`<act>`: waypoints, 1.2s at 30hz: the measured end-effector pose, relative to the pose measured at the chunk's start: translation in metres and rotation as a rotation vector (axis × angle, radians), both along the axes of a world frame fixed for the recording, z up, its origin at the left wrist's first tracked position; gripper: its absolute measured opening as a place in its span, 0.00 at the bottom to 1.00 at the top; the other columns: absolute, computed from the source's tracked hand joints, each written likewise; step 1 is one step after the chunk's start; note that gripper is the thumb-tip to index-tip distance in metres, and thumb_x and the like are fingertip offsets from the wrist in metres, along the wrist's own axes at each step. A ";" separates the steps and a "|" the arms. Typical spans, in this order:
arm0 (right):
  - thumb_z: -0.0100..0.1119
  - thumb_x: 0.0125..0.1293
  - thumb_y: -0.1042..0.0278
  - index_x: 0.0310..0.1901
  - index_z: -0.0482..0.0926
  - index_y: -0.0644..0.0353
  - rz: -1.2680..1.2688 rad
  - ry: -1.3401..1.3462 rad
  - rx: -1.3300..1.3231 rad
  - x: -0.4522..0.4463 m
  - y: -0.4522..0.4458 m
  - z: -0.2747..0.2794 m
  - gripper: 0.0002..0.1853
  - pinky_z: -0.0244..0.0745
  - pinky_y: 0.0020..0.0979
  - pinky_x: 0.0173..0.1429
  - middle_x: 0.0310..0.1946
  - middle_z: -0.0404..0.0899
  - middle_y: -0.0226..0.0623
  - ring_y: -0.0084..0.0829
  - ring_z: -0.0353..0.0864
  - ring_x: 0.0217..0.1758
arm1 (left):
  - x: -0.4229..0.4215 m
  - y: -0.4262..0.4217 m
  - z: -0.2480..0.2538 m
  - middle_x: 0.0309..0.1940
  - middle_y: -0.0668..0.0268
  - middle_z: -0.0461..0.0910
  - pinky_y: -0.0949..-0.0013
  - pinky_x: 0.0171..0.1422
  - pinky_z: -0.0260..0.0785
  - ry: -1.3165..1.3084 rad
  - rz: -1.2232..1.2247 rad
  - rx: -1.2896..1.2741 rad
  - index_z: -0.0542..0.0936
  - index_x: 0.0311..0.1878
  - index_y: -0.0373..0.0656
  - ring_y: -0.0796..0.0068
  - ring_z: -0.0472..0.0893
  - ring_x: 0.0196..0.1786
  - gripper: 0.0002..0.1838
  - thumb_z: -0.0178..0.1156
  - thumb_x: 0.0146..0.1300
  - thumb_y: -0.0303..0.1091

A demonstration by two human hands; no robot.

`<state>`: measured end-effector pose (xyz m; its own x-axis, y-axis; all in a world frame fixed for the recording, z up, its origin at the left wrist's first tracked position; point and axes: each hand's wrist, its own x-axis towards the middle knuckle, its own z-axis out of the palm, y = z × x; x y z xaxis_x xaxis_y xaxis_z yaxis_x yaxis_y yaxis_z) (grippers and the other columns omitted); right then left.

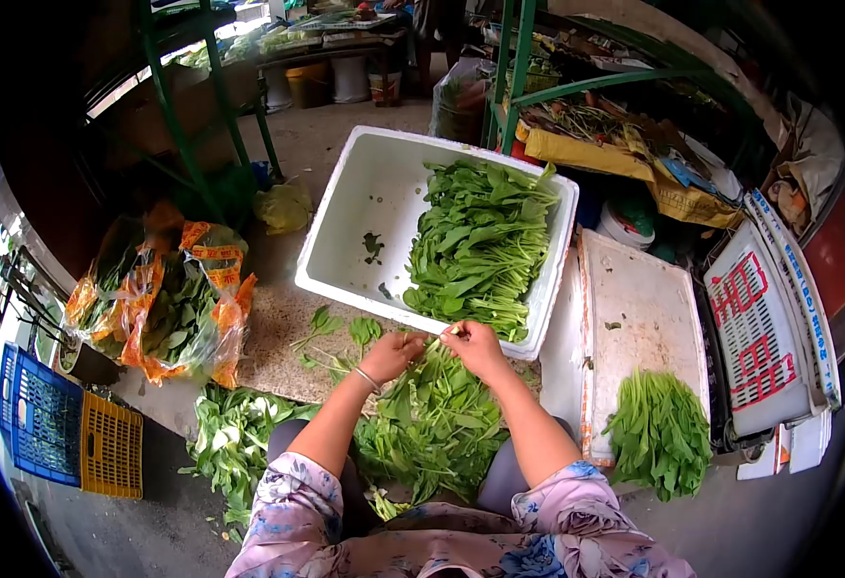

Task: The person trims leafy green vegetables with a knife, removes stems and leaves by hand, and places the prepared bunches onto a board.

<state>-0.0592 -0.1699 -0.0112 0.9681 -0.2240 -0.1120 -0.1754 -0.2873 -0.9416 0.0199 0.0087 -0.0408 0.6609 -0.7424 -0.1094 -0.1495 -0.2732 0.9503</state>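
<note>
My left hand [392, 356] and my right hand [474, 348] are close together at the near edge of the white foam box [345, 241]. The fingers of both are pinched around thin green stems [434, 358]. Below them, a loose heap of leafy greens [432, 433] lies between my knees. Inside the box, a thick pile of greens [485, 241] fills the right side, stems toward me, with a few leaf scraps at its left. Some loose sprigs [321, 337] rest on the speckled board left of my hands.
Orange-printed plastic bags of leaves [177, 308] stand at left, above blue and yellow crates [111, 448]. Pale-stemmed greens [234, 433] lie on the floor. At right, a foam lid [644, 308] holds a bunch of greens [658, 433]. Green metal racks stand behind; a person is partly visible at the top.
</note>
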 end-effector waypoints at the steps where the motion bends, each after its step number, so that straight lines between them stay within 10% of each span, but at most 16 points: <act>1: 0.60 0.57 0.67 0.35 0.78 0.64 0.000 0.002 0.001 -0.002 -0.002 -0.004 0.09 0.67 0.25 0.31 0.24 0.76 0.33 0.21 0.72 0.24 | -0.001 0.004 -0.003 0.41 0.57 0.79 0.65 0.46 0.70 0.030 0.072 0.125 0.61 0.62 0.33 0.69 0.80 0.42 0.27 0.52 0.62 0.37; 2: 0.60 0.57 0.66 0.35 0.78 0.63 -0.050 -0.026 -0.175 -0.002 -0.005 -0.007 0.10 0.67 0.27 0.31 0.24 0.76 0.34 0.23 0.73 0.24 | -0.001 0.005 -0.005 0.41 0.57 0.79 0.65 0.46 0.70 0.028 0.072 0.124 0.61 0.62 0.33 0.69 0.80 0.42 0.27 0.52 0.62 0.37; 4: 0.61 0.56 0.64 0.35 0.78 0.62 -0.099 -0.048 -0.354 -0.004 -0.007 -0.010 0.10 0.67 0.29 0.31 0.24 0.76 0.36 0.25 0.73 0.24 | -0.013 0.007 0.018 0.48 0.50 0.75 0.54 0.54 0.66 -0.451 0.100 1.094 0.62 0.60 0.33 0.58 0.75 0.52 0.31 0.55 0.58 0.42; 6: 0.60 0.55 0.63 0.34 0.78 0.62 -0.127 -0.245 -0.522 -0.004 -0.008 -0.013 0.11 0.67 0.34 0.31 0.24 0.76 0.42 0.36 0.73 0.24 | -0.011 0.011 -0.018 0.52 0.48 0.72 0.47 0.58 0.61 -0.699 0.200 1.134 0.61 0.62 0.35 0.53 0.68 0.60 0.35 0.58 0.54 0.44; 10: 0.60 0.55 0.61 0.34 0.78 0.63 -0.099 -0.230 -0.454 -0.006 0.000 -0.006 0.12 0.66 0.34 0.31 0.25 0.75 0.42 0.36 0.73 0.24 | -0.022 0.002 0.005 0.51 0.51 0.74 0.60 0.57 0.65 -0.510 -0.025 0.556 0.67 0.58 0.37 0.59 0.70 0.59 0.31 0.61 0.54 0.44; 13: 0.61 0.54 0.60 0.35 0.78 0.63 -0.031 -0.175 -0.215 -0.005 0.005 -0.008 0.14 0.66 0.31 0.29 0.22 0.76 0.40 0.30 0.73 0.22 | -0.031 -0.004 -0.001 0.32 0.56 0.81 0.69 0.43 0.70 -0.171 0.097 -0.057 0.77 0.45 0.35 0.68 0.80 0.36 0.19 0.61 0.57 0.40; 17: 0.63 0.55 0.63 0.34 0.79 0.61 -0.020 -0.198 -0.030 -0.007 0.009 -0.001 0.11 0.66 0.25 0.27 0.18 0.76 0.32 0.20 0.72 0.21 | -0.027 0.000 0.014 0.28 0.66 0.79 0.75 0.40 0.69 -0.166 0.125 -0.012 0.77 0.40 0.32 0.81 0.76 0.34 0.13 0.58 0.60 0.34; 26: 0.60 0.56 0.73 0.42 0.77 0.66 0.141 -0.088 0.265 -0.015 0.024 0.005 0.12 0.73 0.22 0.35 0.28 0.77 0.30 0.20 0.76 0.28 | -0.041 0.010 0.029 0.25 0.59 0.77 0.71 0.35 0.68 -0.262 0.122 0.042 0.75 0.38 0.34 0.73 0.77 0.30 0.11 0.49 0.65 0.33; 30: 0.63 0.54 0.74 0.36 0.77 0.67 0.037 -0.057 0.221 -0.015 0.036 0.010 0.09 0.73 0.21 0.29 0.23 0.76 0.30 0.21 0.78 0.24 | -0.049 0.009 0.033 0.33 0.65 0.79 0.77 0.40 0.71 0.298 0.126 -0.199 0.72 0.46 0.36 0.79 0.77 0.33 0.12 0.44 0.68 0.34; 36: 0.55 0.62 0.51 0.39 0.78 0.64 0.090 -0.108 0.095 -0.012 0.032 0.009 0.21 0.64 0.23 0.27 0.20 0.73 0.28 0.18 0.67 0.23 | -0.035 0.012 0.021 0.27 0.69 0.76 0.80 0.33 0.63 0.254 0.160 -0.150 0.73 0.42 0.38 0.84 0.70 0.27 0.12 0.46 0.68 0.36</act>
<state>-0.0709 -0.1377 -0.0018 0.9913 -0.1295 -0.0228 -0.0494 -0.2059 -0.9773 -0.0156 0.0202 -0.0193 0.7358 -0.6521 -0.1829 0.1310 -0.1279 0.9831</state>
